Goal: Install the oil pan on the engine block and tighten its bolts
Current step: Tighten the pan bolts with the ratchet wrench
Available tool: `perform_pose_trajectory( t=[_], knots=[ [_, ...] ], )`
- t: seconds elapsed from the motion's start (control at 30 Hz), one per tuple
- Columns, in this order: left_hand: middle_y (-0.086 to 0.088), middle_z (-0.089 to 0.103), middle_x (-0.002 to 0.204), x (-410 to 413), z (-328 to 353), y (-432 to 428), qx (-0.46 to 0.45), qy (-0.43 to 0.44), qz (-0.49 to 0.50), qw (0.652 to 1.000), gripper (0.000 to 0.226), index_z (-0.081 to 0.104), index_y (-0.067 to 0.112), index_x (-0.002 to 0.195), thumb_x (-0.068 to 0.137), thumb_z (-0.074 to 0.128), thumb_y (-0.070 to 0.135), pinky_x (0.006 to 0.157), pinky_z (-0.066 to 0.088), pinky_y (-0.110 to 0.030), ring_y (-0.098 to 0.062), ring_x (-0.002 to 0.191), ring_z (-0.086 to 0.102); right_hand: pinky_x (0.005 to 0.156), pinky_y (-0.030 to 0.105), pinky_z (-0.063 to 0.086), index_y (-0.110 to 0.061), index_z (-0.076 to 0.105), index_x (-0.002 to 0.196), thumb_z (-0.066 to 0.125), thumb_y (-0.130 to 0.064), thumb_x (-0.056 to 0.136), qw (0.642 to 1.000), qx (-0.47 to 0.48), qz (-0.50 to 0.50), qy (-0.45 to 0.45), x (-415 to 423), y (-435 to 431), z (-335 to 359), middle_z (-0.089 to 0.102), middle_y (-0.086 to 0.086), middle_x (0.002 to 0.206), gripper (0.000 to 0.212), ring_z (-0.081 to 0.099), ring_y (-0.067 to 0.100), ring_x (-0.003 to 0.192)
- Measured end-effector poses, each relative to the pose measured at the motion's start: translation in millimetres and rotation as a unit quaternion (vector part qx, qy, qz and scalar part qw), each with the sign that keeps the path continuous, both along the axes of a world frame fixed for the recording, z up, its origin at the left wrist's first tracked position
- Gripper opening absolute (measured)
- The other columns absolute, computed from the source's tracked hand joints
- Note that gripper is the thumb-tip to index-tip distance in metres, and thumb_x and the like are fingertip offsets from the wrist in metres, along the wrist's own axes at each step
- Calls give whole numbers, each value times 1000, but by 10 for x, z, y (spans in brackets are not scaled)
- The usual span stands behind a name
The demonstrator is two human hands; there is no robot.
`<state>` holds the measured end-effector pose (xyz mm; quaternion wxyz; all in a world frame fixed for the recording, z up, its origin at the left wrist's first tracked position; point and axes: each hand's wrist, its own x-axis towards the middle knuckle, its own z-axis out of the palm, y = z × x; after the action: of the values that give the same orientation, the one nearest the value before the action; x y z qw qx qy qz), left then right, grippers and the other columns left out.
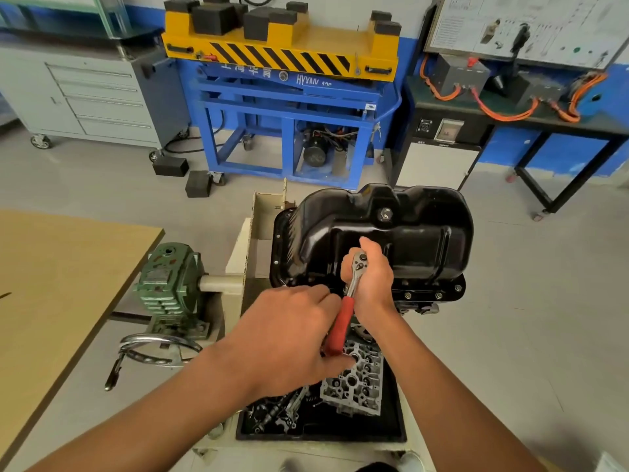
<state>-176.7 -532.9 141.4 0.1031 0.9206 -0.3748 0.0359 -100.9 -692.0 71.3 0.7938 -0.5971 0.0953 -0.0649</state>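
Observation:
A glossy black oil pan [408, 233] sits upside down on the engine block, whose dark edge [425, 306] shows just below the pan's near flange. Several bolts [439, 295] line that flange. A ratchet wrench with a red handle [342, 325] stands on the flange's near edge. My right hand [372, 277] wraps around the ratchet's chrome head [359, 262]. My left hand [292, 335] grips the lower end of the red handle. The socket and the bolt under it are hidden by my right hand.
A black tray [320, 434] below holds a cylinder head [357, 383] and loose parts. A green gearbox [170, 281] with a chrome handwheel [156, 349] stands left of the engine stand. A tan tabletop [51, 284] lies at left. A blue and yellow lift [286, 97] stands behind.

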Motion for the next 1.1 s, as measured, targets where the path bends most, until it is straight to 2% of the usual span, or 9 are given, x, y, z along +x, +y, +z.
perform_pose_trajectory(
  t=[0.2,0.33,0.43,0.57,0.73,0.8,0.93,1.03,1.1],
  knots=[
    [17,50,98,89,77,94,8,57,7,998,46,55,31,111,82,65,65,77,43,-24,-4,85,49,54,34,16,-29,34,39,50,-42,83,999,27,20,1,20,-68,15,25,-7,45,49,19,13,48],
    [19,57,103,331,256,310,33,100,18,994,34,64,33,115,85,73,46,91,48,-29,-3,92,57,47,23,25,-28,49,37,53,-44,79,999,25,4,25,41,-87,3,36,-12,46,45,29,7,43],
    [16,62,106,592,346,392,66,70,30,995,28,66,33,117,89,71,32,87,49,-35,-10,102,60,46,23,19,-29,47,40,51,-44,80,999,31,10,27,33,-69,2,31,-11,47,43,23,8,43],
    [12,57,93,974,404,333,49,28,48,997,18,68,29,110,96,60,21,73,42,-31,-16,94,59,52,32,18,-23,33,46,43,-47,85,999,-30,34,13,15,-71,5,24,-4,47,46,17,16,49],
    [3,59,105,1352,440,131,50,1,55,997,28,67,26,117,96,59,10,81,50,-41,-24,101,59,56,38,15,-28,31,41,41,-56,83,997,-56,54,12,2,-87,12,24,-5,46,51,15,18,50],
    [4,58,109,1445,457,59,41,-6,63,997,33,66,26,122,95,59,8,78,44,-37,-24,105,58,58,40,15,-27,29,42,40,-58,82,996,-61,59,8,-7,-98,13,24,-4,46,52,12,21,53],
    [-1,61,115,1388,417,-10,12,-3,78,997,34,65,25,123,93,60,9,86,51,-44,-27,105,58,58,41,16,-22,26,51,42,-61,80,998,-60,19,18,-21,-73,9,22,-1,53,51,13,25,58],
    [3,55,103,1124,270,91,-23,-8,87,996,29,64,24,120,91,66,23,76,48,-36,-19,89,57,57,26,31,-21,34,57,46,-58,80,998,-28,-52,36,-28,-22,-13,31,-3,62,46,28,15,55],
    [6,55,100,913,202,225,-25,-16,88,996,29,63,26,119,91,66,33,74,50,-35,-17,87,58,60,24,35,-29,43,51,46,-52,84,997,-6,-72,33,-21,20,-14,36,-9,57,40,33,13,57]
  ],
)
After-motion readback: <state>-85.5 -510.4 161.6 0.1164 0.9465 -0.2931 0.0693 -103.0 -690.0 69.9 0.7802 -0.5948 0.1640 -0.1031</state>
